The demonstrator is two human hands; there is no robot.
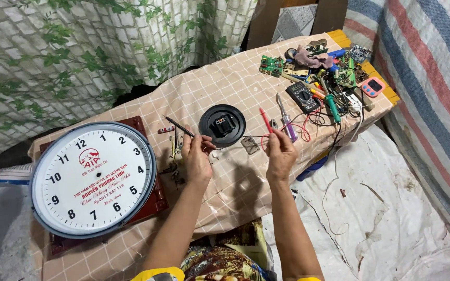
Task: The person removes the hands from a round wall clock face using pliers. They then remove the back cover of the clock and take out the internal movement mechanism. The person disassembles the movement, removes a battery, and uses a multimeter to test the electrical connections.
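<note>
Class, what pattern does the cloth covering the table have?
The table cloth is beige with a grid of thin white lines forming squares, seen in the head view.

We see at ten o'clock a pale brick-pattern wall covering [79, 47] printed with green ivy, at three o'clock a red, blue and white striped tarpaulin [423, 78], at five o'clock a stained white floor sheet [391, 208], and centrally a low table under a beige checked cloth [225, 83].
</note>
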